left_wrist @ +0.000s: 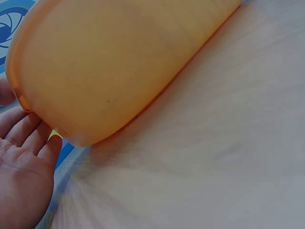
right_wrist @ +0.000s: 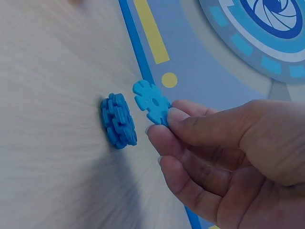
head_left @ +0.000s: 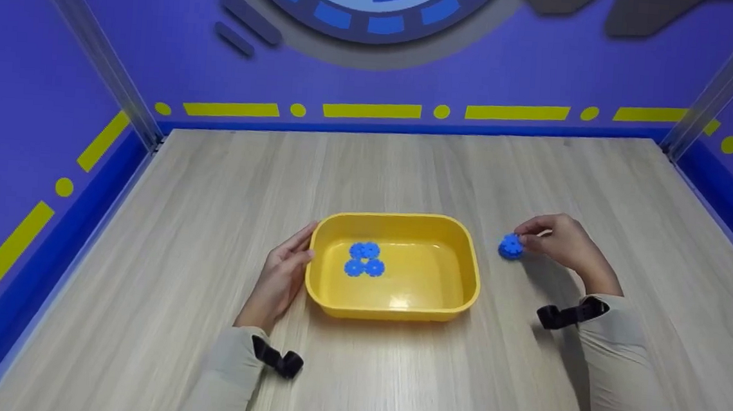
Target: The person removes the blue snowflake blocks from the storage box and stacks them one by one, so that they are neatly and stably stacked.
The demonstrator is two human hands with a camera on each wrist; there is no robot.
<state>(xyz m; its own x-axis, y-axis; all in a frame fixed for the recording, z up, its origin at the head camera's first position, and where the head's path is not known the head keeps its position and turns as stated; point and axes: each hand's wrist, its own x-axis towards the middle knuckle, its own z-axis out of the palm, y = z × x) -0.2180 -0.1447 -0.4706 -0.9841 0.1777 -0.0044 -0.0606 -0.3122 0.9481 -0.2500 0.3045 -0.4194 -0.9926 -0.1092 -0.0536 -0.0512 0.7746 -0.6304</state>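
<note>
My left hand rests at the left end of a yellow plastic bin. Its fairly straight fingers touch the outer wall, and the thumb tip lies at the rim. Inside the bin, on the left half of its floor, lie several blue notched discs, a few overlapping. To the right of the bin, my right hand pinches one blue notched disc between thumb and forefinger. This disc is tilted close over a short stack of similar blue discs on the table.
The pale wood-grain table runs back to blue printed panels along its rear and sides. Metal corner posts stand at the back left and back right. A black strap with a camera sits on each wrist.
</note>
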